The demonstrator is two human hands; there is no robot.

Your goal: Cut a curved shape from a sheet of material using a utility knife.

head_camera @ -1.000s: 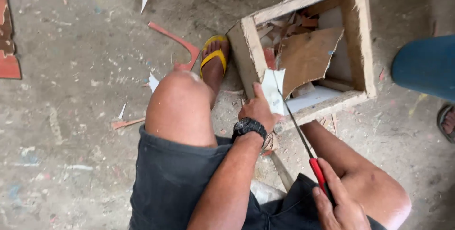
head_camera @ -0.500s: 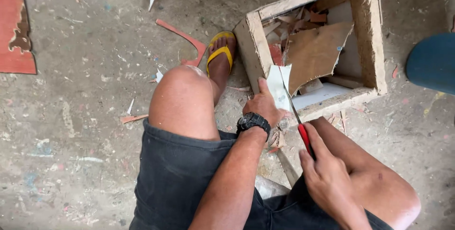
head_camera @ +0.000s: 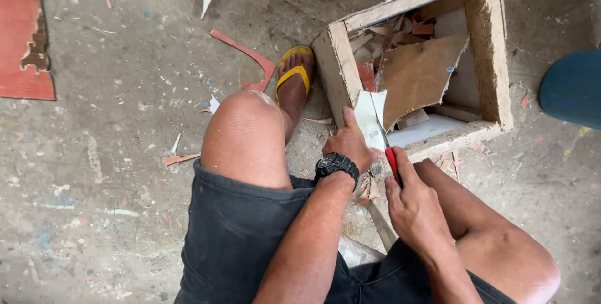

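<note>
Centre of the frame: a pale sheet piece (head_camera: 369, 119) is pinched in the left hand (head_camera: 347, 144), thumb pressed on its face, just at the near edge of the wooden box (head_camera: 335, 66). The red-handled knife (head_camera: 391, 160) is gripped tight in the right hand (head_camera: 413, 207), its blade laid against the piece. Brown scraps (head_camera: 419, 72) are seen inside the box, upper right.
</note>
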